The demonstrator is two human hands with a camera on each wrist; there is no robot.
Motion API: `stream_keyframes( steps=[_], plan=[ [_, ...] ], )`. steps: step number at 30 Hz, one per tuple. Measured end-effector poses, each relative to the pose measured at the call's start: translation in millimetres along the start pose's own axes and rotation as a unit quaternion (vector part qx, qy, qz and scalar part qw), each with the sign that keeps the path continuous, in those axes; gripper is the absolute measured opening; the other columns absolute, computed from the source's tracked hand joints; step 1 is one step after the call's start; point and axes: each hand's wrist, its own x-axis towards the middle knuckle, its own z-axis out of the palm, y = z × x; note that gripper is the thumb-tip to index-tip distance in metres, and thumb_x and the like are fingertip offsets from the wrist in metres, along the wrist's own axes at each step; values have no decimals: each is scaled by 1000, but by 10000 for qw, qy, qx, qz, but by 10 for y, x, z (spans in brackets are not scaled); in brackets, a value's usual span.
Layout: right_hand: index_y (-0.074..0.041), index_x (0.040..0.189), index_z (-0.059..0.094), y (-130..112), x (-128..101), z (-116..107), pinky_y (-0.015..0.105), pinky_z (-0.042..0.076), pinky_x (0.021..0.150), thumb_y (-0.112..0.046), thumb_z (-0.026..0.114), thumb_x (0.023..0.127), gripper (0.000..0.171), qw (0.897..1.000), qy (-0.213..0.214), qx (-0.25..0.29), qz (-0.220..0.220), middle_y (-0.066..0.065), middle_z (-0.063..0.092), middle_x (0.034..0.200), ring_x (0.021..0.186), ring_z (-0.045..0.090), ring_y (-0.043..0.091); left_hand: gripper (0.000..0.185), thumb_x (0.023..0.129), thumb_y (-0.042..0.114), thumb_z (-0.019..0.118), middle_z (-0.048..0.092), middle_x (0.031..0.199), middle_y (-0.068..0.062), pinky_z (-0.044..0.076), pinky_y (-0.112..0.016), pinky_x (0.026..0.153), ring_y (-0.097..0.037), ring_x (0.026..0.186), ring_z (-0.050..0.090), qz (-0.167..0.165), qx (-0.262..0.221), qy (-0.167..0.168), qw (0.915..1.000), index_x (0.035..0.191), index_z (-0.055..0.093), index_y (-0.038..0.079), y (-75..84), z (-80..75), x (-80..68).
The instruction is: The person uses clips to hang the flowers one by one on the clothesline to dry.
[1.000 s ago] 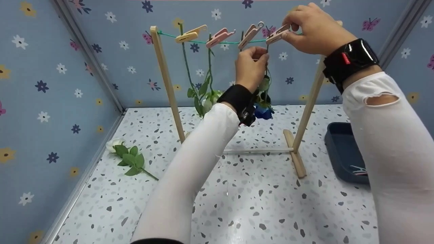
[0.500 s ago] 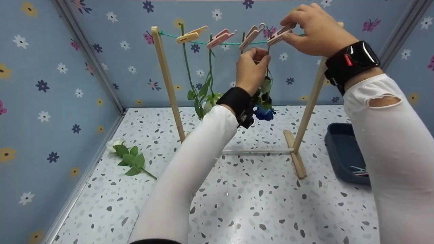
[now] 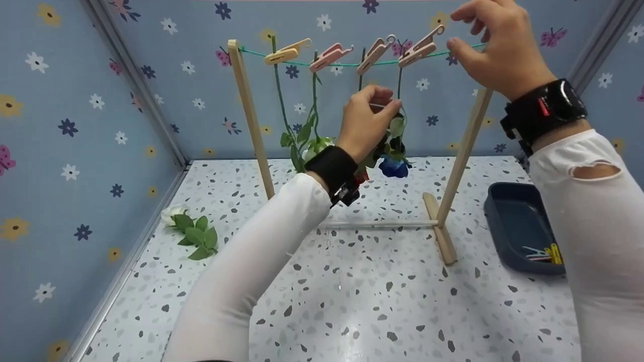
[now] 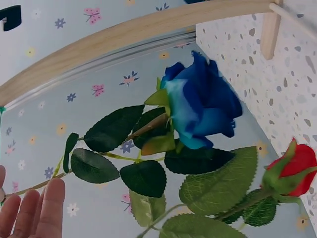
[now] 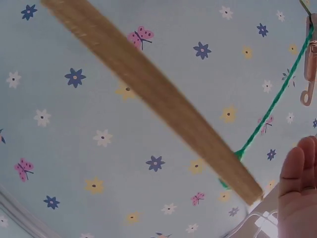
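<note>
A blue rose [image 3: 395, 167] hangs head down, its stem clipped to the green cord [image 3: 387, 63] by the rightmost beige-pink clothespin [image 3: 416, 54]. My left hand [image 3: 365, 118] is beside that stem below the cord, fingers loosely extended and fingertips close to it. In the left wrist view, the blue rose [image 4: 203, 106] and a red rose [image 4: 297, 171] hang past my fingers [image 4: 52, 208]. To the right of the rightmost clothespin, my right hand [image 3: 503, 50] is raised with thumb and fingers spread, holding nothing.
A wooden frame [image 3: 465, 156] carries the cord. Yellow [image 3: 282, 55], pink [image 3: 329, 57] and another beige-pink clothespin [image 3: 372, 56] hold further stems. A white rose [image 3: 173, 215] lies on the table at left. At right stands a dark blue tray [image 3: 518, 188] with some clothespins.
My right hand has let go of the rightmost clothespin and moved right, fingers spreading. My left hand has dropped lower along the stem, its pinch loosening. The clothespin stays on the cord.
</note>
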Motion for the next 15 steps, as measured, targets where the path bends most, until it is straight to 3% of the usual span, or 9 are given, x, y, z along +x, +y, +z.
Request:
stream_keyframes(
  steps=[2, 4, 8, 11, 13, 15],
  plan=[
    [7, 121, 71, 120, -118, -27, 13, 39, 80, -13, 65, 107, 25, 9989, 383, 170, -206, -19, 56, 97, 87, 46, -4, 28, 108, 17, 69, 74, 124, -14, 58, -22, 94, -22, 112, 72, 87, -4, -73, 9999, 131, 70, 0, -33, -71, -81],
    [10, 102, 72, 273, -253, -43, 11, 34, 66, -10, 66, 105, 21, 9970, 623, 326, -325, -32, 44, 85, 72, 41, -8, 26, 108, 17, 69, 75, 119, -14, 57, -22, 92, -22, 106, 71, 165, 57, -137, 9998, 127, 70, 0, -73, -157, -163],
    [6, 72, 65, 623, -577, -32, 13, 26, 52, -9, 68, 102, 33, 9973, 626, 333, 165, -27, 41, 62, 54, 33, -5, 22, 106, 16, 71, 74, 107, -12, 56, -24, 84, -20, 93, 69, 281, 102, -156, 9994, 121, 72, 0, -179, -336, -331],
    [1, 65, 63, 896, -841, 1, 16, 26, 49, -12, 70, 101, 38, 9969, 138, 145, 762, -15, 44, 56, 50, 33, -2, 20, 105, 15, 72, 73, 102, -10, 55, -24, 81, -17, 88, 67, 295, 143, -152, 9993, 118, 72, 0, -289, -460, -460],
    [-2, 68, 66, 1079, -1027, 22, 18, 30, 49, -16, 72, 101, 37, 9929, -483, -34, 1087, -9, 49, 57, 50, 37, 2, 21, 105, 14, 72, 73, 101, -10, 54, -24, 80, -18, 86, 66, 265, 181, -171, 9993, 118, 72, -1, -371, -537, -550],
    [-4, 73, 69, 1263, -1220, 52, 22, 35, 50, -21, 72, 102, 34, 9823, -1245, -256, 1377, -2, 54, 62, 53, 43, 8, 21, 104, 14, 72, 73, 99, -11, 54, -24, 79, -19, 85, 67, 234, 282, -208, 9991, 118, 73, -2, -461, -608, -641]
  ],
)
